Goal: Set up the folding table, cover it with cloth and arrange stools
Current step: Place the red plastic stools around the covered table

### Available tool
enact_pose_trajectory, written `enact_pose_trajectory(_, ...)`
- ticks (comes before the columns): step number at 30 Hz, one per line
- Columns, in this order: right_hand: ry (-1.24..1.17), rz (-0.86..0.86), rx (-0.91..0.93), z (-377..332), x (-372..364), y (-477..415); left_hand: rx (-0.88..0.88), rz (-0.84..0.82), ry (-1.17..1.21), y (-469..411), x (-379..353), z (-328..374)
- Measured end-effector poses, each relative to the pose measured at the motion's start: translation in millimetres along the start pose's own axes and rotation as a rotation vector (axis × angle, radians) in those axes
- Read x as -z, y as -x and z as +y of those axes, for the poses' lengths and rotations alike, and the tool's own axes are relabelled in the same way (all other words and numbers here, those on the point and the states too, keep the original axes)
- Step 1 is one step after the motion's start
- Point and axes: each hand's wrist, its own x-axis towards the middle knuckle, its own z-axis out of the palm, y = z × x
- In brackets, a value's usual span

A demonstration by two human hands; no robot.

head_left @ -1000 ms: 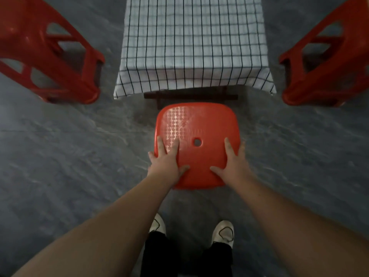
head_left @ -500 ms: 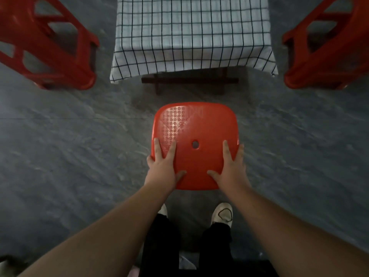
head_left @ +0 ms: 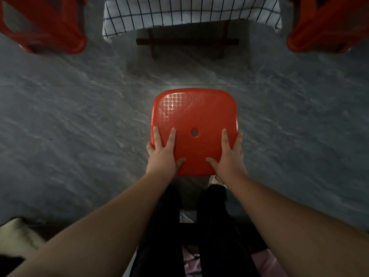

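The red stool stood at the middle of the view, seen from straight above, its square seat showing a small round hole at the centre and a pattern of little flowers toward its 11 o'clock corner. Both of the person's hands held the seat by the half nearest the body. The left hand lay on the 8 o'clock part of the seat: two fingers stretched flat on top, the thumb spread inward along the near edge, and the outer fingers bent down over the left rim. The right hand mirrored it at 4 o'clock, one finger flat on top, the thumb pointing inward, the outer fingers hooked over the right rim.

At 12 o'clock from the stool, well apart from it, stood the folding table, only its dark lower frame showing beneath the checked cloth, which hung over the near side. A second stool stood at 10 o'clock, beside the table's left corner, and a third stool at 2 o'clock, beside its right corner; both were cut off by the frame.

The floor was grey and veined like stone. At 6 o'clock, black trousers and one pale shoe showed just below the seat.
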Motion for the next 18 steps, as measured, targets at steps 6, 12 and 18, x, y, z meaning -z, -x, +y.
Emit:
enact_pose_trajectory(6,0.013,-0.012,-0.006,5.6,-7.2,13.1,0.015,-0.009,0.001,13.5,-7.0,-6.3)
enact_pose_trajectory(12,0.047,-0.026,-0.03,3.1,-5.6,11.4,0.02,-0.048,-0.038,13.5,-2.1,-2.6)
enact_pose_trajectory(18,0.134,-0.115,-0.068,-3.9,14.4,12.7,0.037,-0.173,-0.077,13.8,24.7,-0.5)
